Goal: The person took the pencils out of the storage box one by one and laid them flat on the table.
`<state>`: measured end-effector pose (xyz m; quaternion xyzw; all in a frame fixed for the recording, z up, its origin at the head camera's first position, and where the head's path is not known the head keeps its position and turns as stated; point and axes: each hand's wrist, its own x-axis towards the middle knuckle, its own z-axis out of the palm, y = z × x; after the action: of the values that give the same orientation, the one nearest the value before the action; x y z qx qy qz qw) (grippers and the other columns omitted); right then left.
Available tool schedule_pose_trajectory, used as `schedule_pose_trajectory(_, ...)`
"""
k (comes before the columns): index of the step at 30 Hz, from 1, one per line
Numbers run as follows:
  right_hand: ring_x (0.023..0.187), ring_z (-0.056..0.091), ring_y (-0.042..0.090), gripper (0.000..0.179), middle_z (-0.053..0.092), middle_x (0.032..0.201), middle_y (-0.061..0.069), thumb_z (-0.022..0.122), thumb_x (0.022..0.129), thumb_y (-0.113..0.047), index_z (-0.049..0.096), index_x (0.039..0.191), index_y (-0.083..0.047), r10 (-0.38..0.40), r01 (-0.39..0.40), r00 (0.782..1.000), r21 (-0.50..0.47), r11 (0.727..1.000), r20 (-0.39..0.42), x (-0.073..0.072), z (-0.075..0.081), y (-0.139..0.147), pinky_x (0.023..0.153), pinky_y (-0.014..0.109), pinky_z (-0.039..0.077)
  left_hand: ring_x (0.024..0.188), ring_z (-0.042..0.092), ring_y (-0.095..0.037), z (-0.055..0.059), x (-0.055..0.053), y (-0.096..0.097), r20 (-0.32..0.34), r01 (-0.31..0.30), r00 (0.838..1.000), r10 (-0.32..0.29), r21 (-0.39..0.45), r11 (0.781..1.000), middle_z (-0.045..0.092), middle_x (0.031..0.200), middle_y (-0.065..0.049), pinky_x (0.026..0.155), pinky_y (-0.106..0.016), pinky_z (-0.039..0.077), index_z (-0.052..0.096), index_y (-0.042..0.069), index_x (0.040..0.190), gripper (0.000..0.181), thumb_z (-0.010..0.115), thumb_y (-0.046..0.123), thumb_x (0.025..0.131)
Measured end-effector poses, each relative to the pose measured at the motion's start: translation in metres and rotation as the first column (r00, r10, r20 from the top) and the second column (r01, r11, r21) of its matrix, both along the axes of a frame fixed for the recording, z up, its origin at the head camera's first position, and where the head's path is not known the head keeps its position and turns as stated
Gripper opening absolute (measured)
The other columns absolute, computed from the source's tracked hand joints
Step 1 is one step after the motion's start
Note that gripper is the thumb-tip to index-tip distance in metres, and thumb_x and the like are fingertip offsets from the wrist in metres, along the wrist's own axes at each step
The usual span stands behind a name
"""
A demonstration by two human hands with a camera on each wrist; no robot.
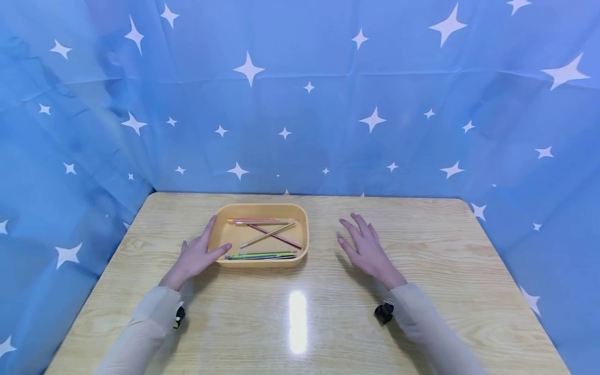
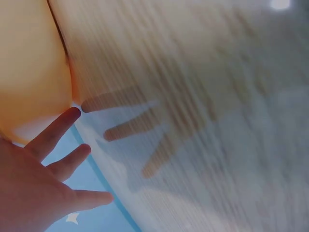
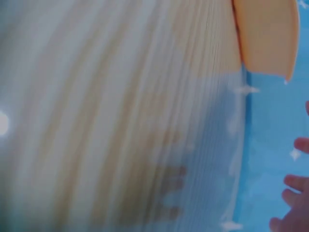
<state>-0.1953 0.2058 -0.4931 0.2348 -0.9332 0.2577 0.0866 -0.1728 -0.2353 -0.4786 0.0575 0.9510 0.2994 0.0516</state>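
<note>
A shallow yellow-orange tray (image 1: 262, 264) with rounded corners lies toward the back of the table, holding several pencils. Two of them, a gold pencil (image 1: 268, 235) and a dark red pencil (image 1: 288, 242), cross each other mid-tray. Pink and dark pencils (image 1: 255, 221) line the far side; green and dark pencils (image 1: 262, 255) line the near side. My left hand (image 1: 197, 256) is at the tray's left end, fingers spread, fingertips and thumb right at the rim. Off to the right of the tray, my right hand (image 1: 367, 252) hovers over the table with its fingers spread, holding nothing.
The wood-grain table (image 1: 347, 333) has rounded far corners. A blue curtain (image 1: 319, 130) with white stars hangs behind it and along both sides. A bright light reflection shows on the tabletop in front of the tray. Each wrist carries a small black device (image 1: 384, 313).
</note>
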Motion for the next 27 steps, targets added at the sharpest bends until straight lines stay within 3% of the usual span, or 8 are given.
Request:
schedule_pose_trajectory(3, 0.137, 0.027, 0.041, 0.051, 0.029, 0.151, 0.023, 0.048, 0.101, -0.032, 0.041, 0.146, -0.008, 0.034, -0.034, 0.999, -0.038, 0.999, 0.003, -0.001, 0.000, -0.013, 0.106, 0.063, 0.022, 0.126, 0.036, -0.056, 0.000, 0.001, -0.003, 0.010, 0.014, 1.000, -0.014, 0.020, 1.000, 0.036, 0.142, -0.035, 0.099, -0.076, 0.007, 0.002, 0.008, 0.156, 0.096, 0.055, 0.057, 0.092)
schedule_pose_trajectory(10, 0.130, 0.042, 0.029, 0.043, 0.045, 0.142, 0.012, 0.054, 0.100, -0.025, 0.049, 0.139, -0.008, 0.128, -0.123, 0.992, -0.206, 0.971, 0.011, -0.004, 0.008, -0.044, 0.105, 0.050, 0.035, 0.125, 0.036, -0.056, 0.004, 0.006, -0.013, 0.063, 0.042, 0.997, -0.051, 0.133, 0.990, 0.027, 0.146, -0.037, 0.101, -0.064, 0.030, -0.004, 0.008, 0.155, 0.102, 0.064, 0.048, 0.090)
schedule_pose_trajectory(20, 0.114, 0.056, 0.024, 0.032, 0.061, 0.123, 0.010, 0.060, 0.093, -0.003, 0.060, 0.125, -0.001, 0.296, -0.304, 0.952, -0.365, 0.880, -0.080, -0.010, 0.027, -0.084, 0.093, 0.036, 0.048, 0.130, 0.032, -0.052, 0.006, 0.012, -0.031, 0.091, 0.095, 0.989, -0.119, 0.236, 0.967, 0.017, 0.150, -0.037, 0.105, -0.061, 0.027, -0.008, 0.004, 0.153, 0.108, 0.073, 0.030, 0.087)
schedule_pose_trajectory(27, 0.101, 0.062, 0.027, 0.024, 0.066, 0.110, 0.012, 0.059, 0.090, 0.001, 0.065, 0.113, 0.001, 0.408, -0.422, 0.904, -0.407, 0.810, -0.125, -0.013, 0.031, -0.110, 0.084, 0.043, 0.051, 0.133, 0.024, -0.053, 0.009, 0.016, -0.037, 0.098, 0.112, 0.985, -0.144, 0.281, 0.953, 0.008, 0.152, -0.036, 0.106, -0.061, 0.022, -0.010, 0.002, 0.153, 0.114, 0.077, 0.027, 0.083)
